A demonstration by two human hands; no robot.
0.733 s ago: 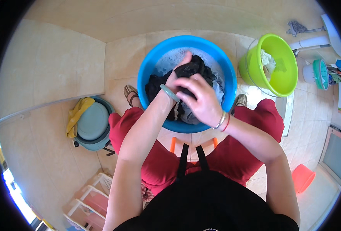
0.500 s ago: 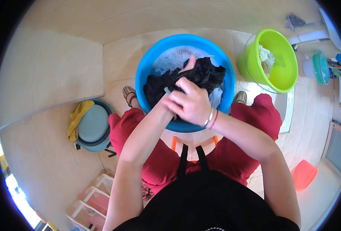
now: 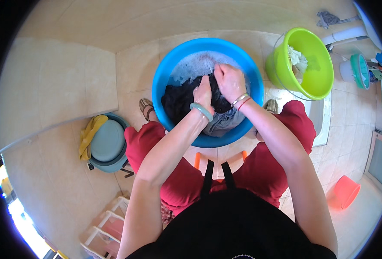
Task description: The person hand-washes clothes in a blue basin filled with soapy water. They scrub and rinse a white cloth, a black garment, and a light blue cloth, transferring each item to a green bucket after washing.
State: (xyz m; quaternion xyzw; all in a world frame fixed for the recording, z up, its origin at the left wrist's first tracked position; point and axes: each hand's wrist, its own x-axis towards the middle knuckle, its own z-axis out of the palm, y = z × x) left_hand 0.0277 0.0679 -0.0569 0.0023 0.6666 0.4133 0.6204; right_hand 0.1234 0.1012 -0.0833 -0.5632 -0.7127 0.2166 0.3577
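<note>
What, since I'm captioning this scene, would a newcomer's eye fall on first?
Probably the blue tub near the middle, where the left hand and right hand grip black cloth beside suds. Next, the lime-green bucket at upper right, a pale bundle inside. Then perhaps the red trousers below the tub.

Bright, lower-left glare, fisheye-bent edges, black corners

Forearms (image 3: 171, 144) slanting inward across from me, a person held the left hand (image 3: 203, 93) and right hand (image 3: 231, 83) just beside each other, fingers curled, the right slightly farther forward.
</note>
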